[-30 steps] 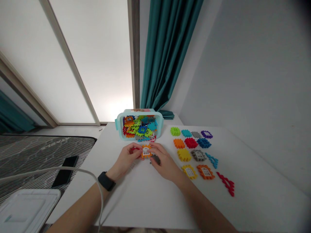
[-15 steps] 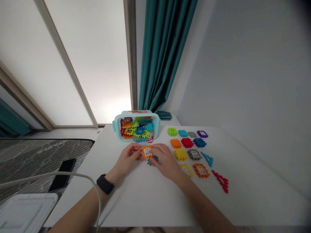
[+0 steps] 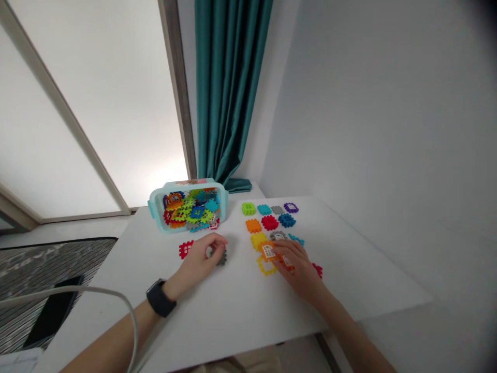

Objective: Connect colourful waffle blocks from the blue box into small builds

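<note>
My right hand (image 3: 297,267) holds an orange toothed tile with a white window (image 3: 267,252) by its right edge. The held tile is above a yellow window tile (image 3: 266,266) and overlaps a yellow tile (image 3: 258,240). Under the same fingers another orange window tile (image 3: 287,263) is partly covered. My left hand (image 3: 204,255) rests on the table with its fingers curled, thumb and forefinger slightly apart. Beneath them a grey tile (image 3: 222,257) shows in part; whether they touch it I cannot tell. A red lattice tile (image 3: 186,249) lies left of this hand.
A pale teal bin (image 3: 154,212) full of mixed tiles stands at the back left. Rows of coloured tiles, including a red one (image 3: 269,223) and a dark blue one (image 3: 287,220), lie on the white table (image 3: 233,311). A white cable (image 3: 97,291) crosses the lower left.
My right hand has carried the orange window tile rightward from beside my left hand to the tile rows. The view has swung right. The red and grey tiles stay near my left hand.
</note>
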Motion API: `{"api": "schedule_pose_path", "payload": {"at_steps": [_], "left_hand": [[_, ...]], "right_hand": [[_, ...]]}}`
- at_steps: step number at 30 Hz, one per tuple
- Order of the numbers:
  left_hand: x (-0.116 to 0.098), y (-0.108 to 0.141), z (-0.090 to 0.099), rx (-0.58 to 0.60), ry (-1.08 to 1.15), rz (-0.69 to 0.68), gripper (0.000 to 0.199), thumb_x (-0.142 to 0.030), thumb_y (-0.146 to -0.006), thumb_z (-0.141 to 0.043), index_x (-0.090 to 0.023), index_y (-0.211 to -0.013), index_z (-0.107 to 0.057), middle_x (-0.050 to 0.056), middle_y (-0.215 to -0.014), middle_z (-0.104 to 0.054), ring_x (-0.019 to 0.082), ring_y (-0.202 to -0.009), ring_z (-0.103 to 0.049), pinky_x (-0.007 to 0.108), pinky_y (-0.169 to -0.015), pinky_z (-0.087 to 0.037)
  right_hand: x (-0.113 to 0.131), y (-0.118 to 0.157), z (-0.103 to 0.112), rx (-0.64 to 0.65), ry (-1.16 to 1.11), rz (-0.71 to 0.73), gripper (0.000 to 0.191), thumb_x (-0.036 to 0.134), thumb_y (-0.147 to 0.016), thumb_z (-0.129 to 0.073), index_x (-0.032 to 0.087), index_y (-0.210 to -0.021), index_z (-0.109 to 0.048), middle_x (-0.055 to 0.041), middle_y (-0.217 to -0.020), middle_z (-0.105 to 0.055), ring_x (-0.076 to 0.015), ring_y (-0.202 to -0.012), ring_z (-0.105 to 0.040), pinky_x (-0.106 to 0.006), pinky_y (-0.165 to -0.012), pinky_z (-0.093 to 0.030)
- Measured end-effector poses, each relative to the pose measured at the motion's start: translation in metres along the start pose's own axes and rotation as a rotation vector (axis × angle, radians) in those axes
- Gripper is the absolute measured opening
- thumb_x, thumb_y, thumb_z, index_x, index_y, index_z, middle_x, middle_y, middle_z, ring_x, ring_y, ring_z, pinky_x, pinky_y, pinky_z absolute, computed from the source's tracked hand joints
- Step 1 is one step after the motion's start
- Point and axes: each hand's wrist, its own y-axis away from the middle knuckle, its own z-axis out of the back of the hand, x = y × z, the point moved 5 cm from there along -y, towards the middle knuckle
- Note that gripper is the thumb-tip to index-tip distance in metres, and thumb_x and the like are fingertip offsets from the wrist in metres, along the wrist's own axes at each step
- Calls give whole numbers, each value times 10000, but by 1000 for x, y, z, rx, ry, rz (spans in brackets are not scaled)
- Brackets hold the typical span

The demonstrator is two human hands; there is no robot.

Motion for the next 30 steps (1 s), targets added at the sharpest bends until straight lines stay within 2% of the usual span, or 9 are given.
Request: {"api": "schedule_pose_path", "payload": {"at_steps": [4,9,12,15,20,24,30], "left_hand": [[-21,-11,-42,94,-102,-226,137,-201,-893,-552,-214,-884,-688,72,-879,-690,231,-862,-617,340,-818,-443],[-34,-22,-98,217,-284,-474,163,-159,-912,-516,-221,-932,-666,78,-923,-693,243,-905,-609,388,-873,-433],[-37,-26,-125,271,-442,-565,125,-175,-904,-542,-212,-975,-638,76,-1010,-682,251,-1016,-589,428,-975,-412],[-38,-30,-145,290,-566,-598,141,-227,-909,-565,-202,-1040,-610,80,-1106,-660,254,-1117,-555,446,-1047,-382],[-38,-30,-161,298,-648,-568,157,-267,-908,-579,-217,-1055,-600,74,-1125,-641,262,-1179,-521,470,-1084,-344],[-38,-27,-164,289,-692,-535,162,-282,-905,-585,-210,-1049,-599,83,-1157,-628,271,-1175,-514,476,-1075,-334],[-36,-26,-166,285,-731,-477,190,-297,-909,-590,-203,-1074,-591,84,-1182,-626,280,-1133,-514,463,-979,-368]], "right_hand": [[-31,21,20,8,66,-50,201,270,-934,-588,258,-1121,-660,-88,-1233,-683,-291,-1196,-579,-540,-1027,-455],[-48,42,27,21,105,-99,219,248,-937,-579,243,-1144,-650,-90,-1226,-690,-283,-1195,-573,-528,-1020,-471],[-51,50,27,13,115,-93,233,232,-942,-565,238,-1158,-651,-95,-1223,-693,-277,-1190,-574,-523,-1020,-476],[-52,50,27,9,124,-81,259,203,-934,-561,242,-1174,-650,-95,-1230,-692,-272,-1196,-574,-516,-1020,-480],[-52,48,25,45,113,-80,261,174,-919,-587,248,-1161,-654,-85,-1220,-698,-269,-1190,-575,-498,-1022,-481],[-54,48,23,54,102,-92,248,182,-925,-585,242,-1156,-651,-89,-1235,-691,-280,-1214,-558,-516,-1037,-463],[-56,48,21,79,108,-99,279,182,-920,-593,251,-1187,-639,-89,-1244,-688,-282,-1218,-558,-522,-1044,-444]]}}
